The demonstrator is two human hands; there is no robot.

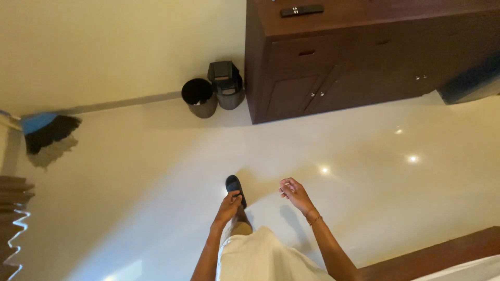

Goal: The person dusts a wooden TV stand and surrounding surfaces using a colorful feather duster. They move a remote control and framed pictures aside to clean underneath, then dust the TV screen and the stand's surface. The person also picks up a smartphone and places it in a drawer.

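Observation:
My left hand (228,207) hangs in front of me with its fingers loosely curled and nothing visible in it. It overlaps my foot in a dark slipper (235,189) on the pale glossy floor. My right hand (295,193) is raised a little to the right, fingers bent, pinching a small white object too small to identify. A thin bracelet sits on that wrist.
Two dark waste bins (199,97) (226,85) stand by the wall next to a dark wooden cabinet (333,78) with a remote control (302,10) on top. A blue broom (48,132) leans at the left. A wooden bed edge (442,252) is at lower right.

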